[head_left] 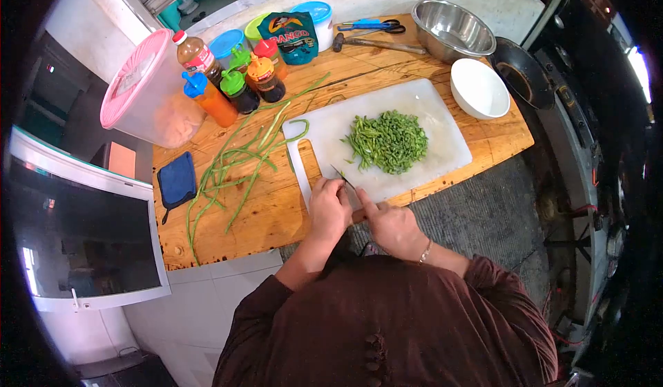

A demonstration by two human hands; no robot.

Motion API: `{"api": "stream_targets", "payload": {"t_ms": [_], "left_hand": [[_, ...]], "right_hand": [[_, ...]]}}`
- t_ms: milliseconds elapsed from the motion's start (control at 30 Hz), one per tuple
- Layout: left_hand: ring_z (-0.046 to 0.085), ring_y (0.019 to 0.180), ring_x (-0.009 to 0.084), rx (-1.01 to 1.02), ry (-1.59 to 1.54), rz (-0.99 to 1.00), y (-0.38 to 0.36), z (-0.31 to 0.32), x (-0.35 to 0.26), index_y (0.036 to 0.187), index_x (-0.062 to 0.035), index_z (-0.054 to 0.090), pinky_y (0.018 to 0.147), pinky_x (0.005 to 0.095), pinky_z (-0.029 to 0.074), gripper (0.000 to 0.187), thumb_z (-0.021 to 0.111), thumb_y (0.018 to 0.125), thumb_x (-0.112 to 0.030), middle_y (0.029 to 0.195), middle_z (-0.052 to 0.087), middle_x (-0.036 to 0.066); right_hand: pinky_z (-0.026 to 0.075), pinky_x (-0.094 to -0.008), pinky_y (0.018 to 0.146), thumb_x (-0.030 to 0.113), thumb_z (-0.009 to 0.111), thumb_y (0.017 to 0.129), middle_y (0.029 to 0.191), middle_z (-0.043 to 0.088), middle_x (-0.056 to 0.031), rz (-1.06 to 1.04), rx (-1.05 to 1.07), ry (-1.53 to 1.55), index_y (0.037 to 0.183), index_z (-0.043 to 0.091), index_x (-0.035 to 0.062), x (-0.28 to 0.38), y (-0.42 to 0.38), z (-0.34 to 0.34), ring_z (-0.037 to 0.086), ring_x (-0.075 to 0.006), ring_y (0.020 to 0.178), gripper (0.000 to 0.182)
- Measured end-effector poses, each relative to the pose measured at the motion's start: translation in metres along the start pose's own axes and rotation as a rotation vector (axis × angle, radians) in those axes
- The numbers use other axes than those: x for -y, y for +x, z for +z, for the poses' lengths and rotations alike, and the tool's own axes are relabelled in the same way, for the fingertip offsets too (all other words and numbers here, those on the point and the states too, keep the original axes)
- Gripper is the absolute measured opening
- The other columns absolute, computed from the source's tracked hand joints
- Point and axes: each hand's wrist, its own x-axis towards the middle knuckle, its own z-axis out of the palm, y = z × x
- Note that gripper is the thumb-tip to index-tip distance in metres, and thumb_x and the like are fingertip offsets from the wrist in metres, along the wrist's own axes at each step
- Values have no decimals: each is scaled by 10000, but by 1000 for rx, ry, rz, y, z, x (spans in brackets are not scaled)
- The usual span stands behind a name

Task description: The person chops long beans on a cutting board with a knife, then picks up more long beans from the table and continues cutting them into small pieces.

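My right hand (397,229) grips a knife (351,185), its index finger laid along the back of the blade. The blade points up and left over the near edge of a white cutting board (442,135). Close against the blade is my left hand (330,207), its fingers pinched together; what they hold is hidden. On the board lies a heap of chopped green beans (388,142). Whole long green beans (238,157) are strewn over the wooden table left of the board, and one curls onto the board by its handle slot.
Sauce bottles (238,93) and a pink-lidded tub (166,104) crowd the back left. A dark blue pouch (177,180) lies at the left edge. Behind the board are a hammer (380,43) and scissors (394,27). A steel bowl (456,31), white bowl (480,90) and frying pan (521,76) stand right.
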Motion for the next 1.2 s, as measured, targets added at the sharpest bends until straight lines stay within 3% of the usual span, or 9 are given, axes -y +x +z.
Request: {"api": "stream_targets", "payload": {"t_ms": [233, 433, 567, 667, 767, 867, 1200], "left_hand": [[638, 798, 386, 11, 39, 39, -1, 2, 4, 894, 5, 683, 727, 470, 522, 99, 647, 811, -37, 865, 635, 169], [631, 804, 384, 24, 117, 81, 1, -4, -5, 863, -18, 681, 718, 481, 511, 64, 652, 811, -44, 874, 624, 152], [640, 802, 372, -13, 211, 126, 7, -7, -8, 826, -38, 682, 703, 460, 508, 37, 688, 815, -73, 873, 646, 136], [649, 794, 349, -50, 198, 140, 15, 3, -3, 832, -52, 690, 700, 448, 510, 47, 701, 802, -87, 860, 658, 125], [643, 792, 369, 22, 108, 24, 22, 13, -5, 820, -44, 677, 723, 480, 511, 55, 673, 796, -93, 841, 659, 134], [647, 760, 368, 24, 109, 40, 25, 19, -5, 786, -28, 675, 702, 472, 516, 53, 667, 783, -81, 799, 665, 156], [641, 709, 376, 64, 16, 21, 31, 18, -1, 772, 4, 688, 676, 464, 523, 79, 666, 761, -71, 774, 662, 180]], "right_hand": [[546, -407, 542, 145, 582, 858, 719, 652, -116, 31, 6, -21, 1475, 455, 137, -4, -28, -22, 667, -272, 597, 630], [551, -419, 558, 148, 597, 848, 739, 658, -116, 69, -62, -37, 1473, 457, 136, -17, -5, -13, 666, -293, 602, 641], [528, -443, 539, 171, 594, 911, 735, 641, -141, 125, -143, 34, 1468, 456, 128, -25, -7, -29, 642, -329, 574, 575], [532, -447, 539, 167, 603, 903, 726, 639, -140, 109, -157, 74, 1473, 449, 130, -21, -15, -26, 638, -333, 566, 592], [537, -444, 539, 160, 612, 890, 733, 639, -139, 134, -125, 49, 1472, 453, 130, -8, -18, -20, 637, -324, 565, 604], [553, -425, 548, 180, 637, 844, 750, 644, -126, 101, -99, 8, 1481, 436, 110, -9, -16, -8, 657, -303, 587, 672], [553, -430, 564, 170, 616, 848, 792, 654, -141, 90, -53, 56, 1498, 408, 110, -9, -13, -6, 677, -309, 645, 685]]}}
